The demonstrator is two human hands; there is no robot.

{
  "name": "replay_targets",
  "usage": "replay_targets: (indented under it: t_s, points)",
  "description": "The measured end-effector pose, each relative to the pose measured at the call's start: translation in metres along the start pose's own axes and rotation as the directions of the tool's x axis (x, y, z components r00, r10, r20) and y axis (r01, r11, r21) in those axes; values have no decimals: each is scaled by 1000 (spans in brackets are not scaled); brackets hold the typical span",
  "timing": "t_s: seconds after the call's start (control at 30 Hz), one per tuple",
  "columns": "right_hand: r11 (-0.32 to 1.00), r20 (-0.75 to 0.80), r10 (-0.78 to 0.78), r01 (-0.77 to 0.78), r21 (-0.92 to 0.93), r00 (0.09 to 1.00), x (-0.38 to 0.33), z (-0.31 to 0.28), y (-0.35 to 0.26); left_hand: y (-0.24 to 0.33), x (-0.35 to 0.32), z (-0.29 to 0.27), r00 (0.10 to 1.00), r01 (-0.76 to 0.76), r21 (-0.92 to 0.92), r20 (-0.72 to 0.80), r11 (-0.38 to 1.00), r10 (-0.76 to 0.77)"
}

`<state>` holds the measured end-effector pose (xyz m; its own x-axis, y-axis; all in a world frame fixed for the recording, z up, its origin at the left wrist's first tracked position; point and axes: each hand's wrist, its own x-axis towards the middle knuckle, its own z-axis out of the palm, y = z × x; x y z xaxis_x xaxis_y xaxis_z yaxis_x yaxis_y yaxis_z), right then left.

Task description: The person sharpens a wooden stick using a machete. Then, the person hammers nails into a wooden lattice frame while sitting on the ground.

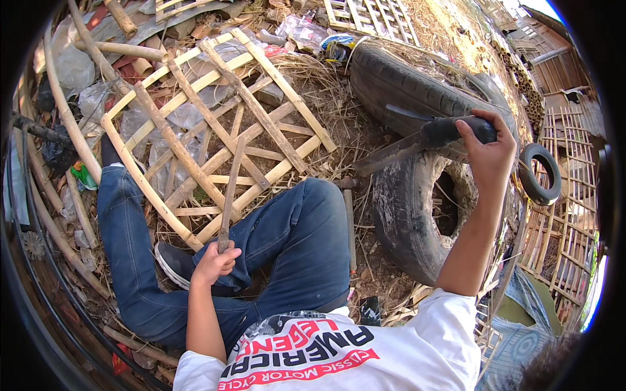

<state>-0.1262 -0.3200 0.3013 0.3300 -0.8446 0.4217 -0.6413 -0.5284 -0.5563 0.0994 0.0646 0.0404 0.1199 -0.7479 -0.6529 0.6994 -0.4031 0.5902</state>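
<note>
Gripping a thin bamboo strip (229,195) at seven o'clock, the left hand (215,262) is clenched; the right hand (488,151), at two o'clock, grasps a dark-handled machete (417,142) above an old tyre (417,215).

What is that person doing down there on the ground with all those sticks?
A person in blue jeans sits on the ground among straw and scraps. Their left hand holds a thin bamboo strip standing upright over a bamboo lattice frame by their legs. Their right hand is raised, gripping the dark handle of a big knife. Old tyres lie just behind it.
</note>
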Motion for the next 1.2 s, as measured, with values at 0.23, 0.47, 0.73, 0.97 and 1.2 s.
replay_targets:
  t_s: [0.23,0.47,0.73,0.97,1.2]
  points:
    - [989,127,-28,46,-143,992,-6,49,51,8,18,12,999,16,21,28,1000,-16]
    - [987,-54,-143,138,-83,988,5,-11,-6,11,24,10,999,46,13,-2,999,-46]
    - [978,52,-64,74,-196,997,4,46,43,4,22,10,996,85,-1,29,996,-85]
    - [973,-93,-138,118,-197,986,9,-15,4,2,31,21,992,113,42,53,993,-116]
    - [978,100,-108,124,-169,989,10,69,50,-5,25,21,995,94,22,43,995,-95]
